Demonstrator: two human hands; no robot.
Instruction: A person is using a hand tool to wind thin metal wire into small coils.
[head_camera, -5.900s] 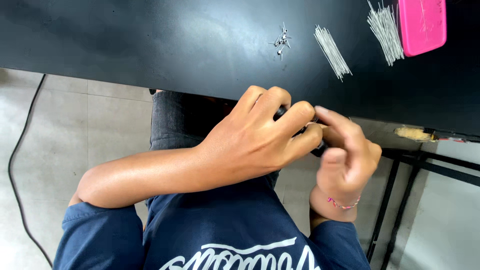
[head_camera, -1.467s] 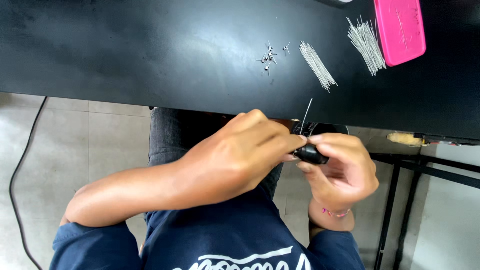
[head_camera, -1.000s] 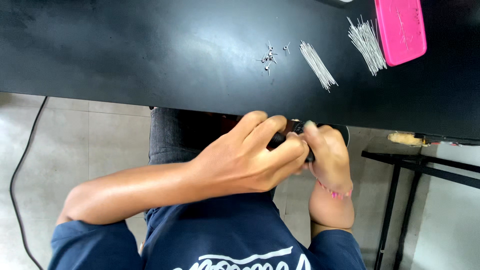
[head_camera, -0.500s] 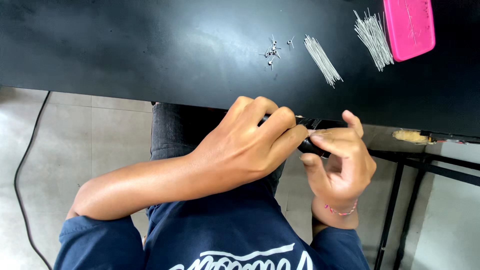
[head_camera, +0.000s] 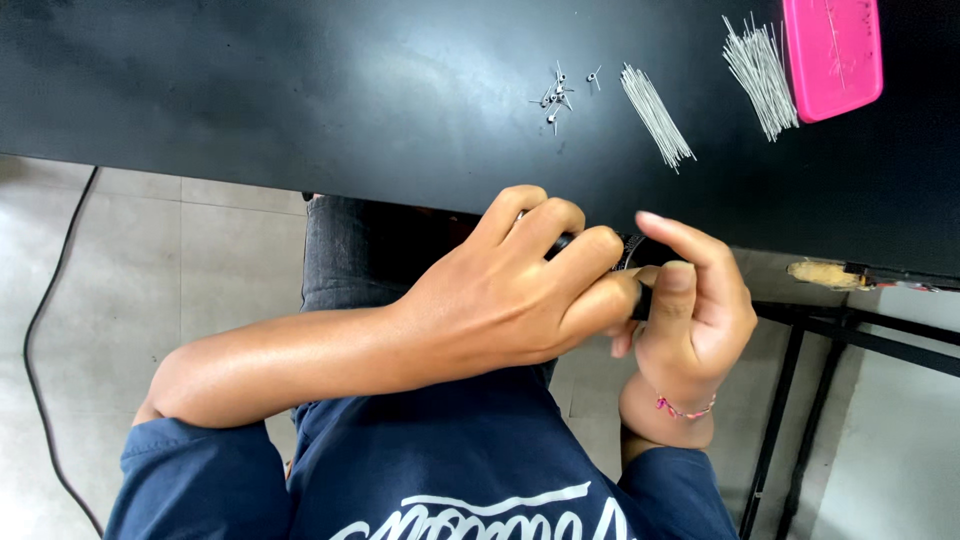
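- At the near edge of the black table (head_camera: 250, 90), above the person's lap: both hands meet, pressed close together around a small dark tool (head_camera: 632, 262)
- Left hand (head_camera: 505, 300): fingers curled tight over the tool from above, knuckles up; its grip looks closed, though the fist covers most of what it holds
- Right hand (head_camera: 695, 310): wraps the other end, thumb and forefinger bent inward toward the left hand's fingertips; grip closed on the tool, a pink thread bracelet (head_camera: 685, 407) at the wrist
- Held low and close to the body, likely for steadiness on fine work; elbows tucked, left forearm lying across the lap
- On the table, well apart from the hands: a scatter of tiny metal bits (head_camera: 558, 95), a bundle of thin wires (head_camera: 657, 115) laid side by side, a second, larger bundle (head_camera: 760, 75) just beside a pink tray (head_camera: 832, 55); all set in a row within arm's reach, probably stock and finished pieces kept separate
- Hard to make out: only a short ribbed black part of the tool shows between the hands; cannot tell whether a wire is pinched at the fingertips
- Pink tray cut off by the top edge; what lies in it is faint
- A yellowish object (head_camera: 822, 273) at the table's right edge is too blurred to name
- A dark cable (head_camera: 40, 330) trails over the tiled floor at left, both ends out of view
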